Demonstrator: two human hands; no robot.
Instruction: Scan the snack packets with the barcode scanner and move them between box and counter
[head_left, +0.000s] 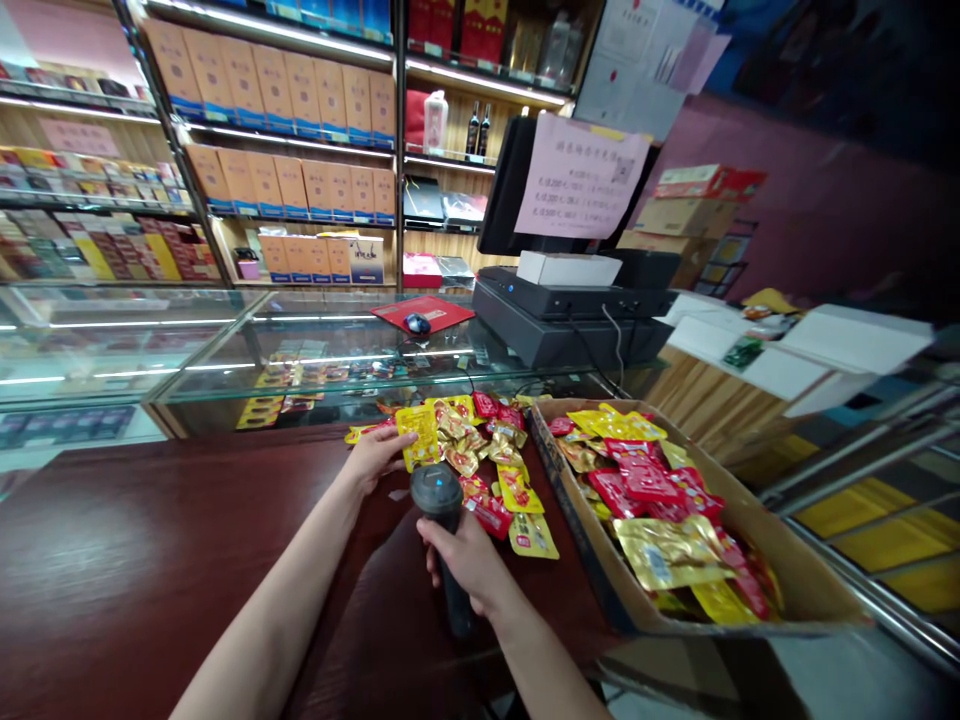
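My right hand (466,555) is wrapped round the handle of a black barcode scanner (437,490), whose head points away from me with a small blue light on top. Between the fingers and thumb of my left hand (375,455) is a yellow snack packet (418,436), held up just beyond the scanner. Behind and to the right of it lies a loose pile of gold, red and yellow snack packets (461,440) on the dark wooden counter (187,530). A flatter gold-yellow packet (533,536) rests at the pile's near edge.
An open cardboard box (592,560) full of similar packets stands at the right. Beyond the counter are a glass display case (322,345), a mouse (417,323) on a red mat (450,312), and a monitor (504,190) bearing a paper notice. Stocked shelves line the back.
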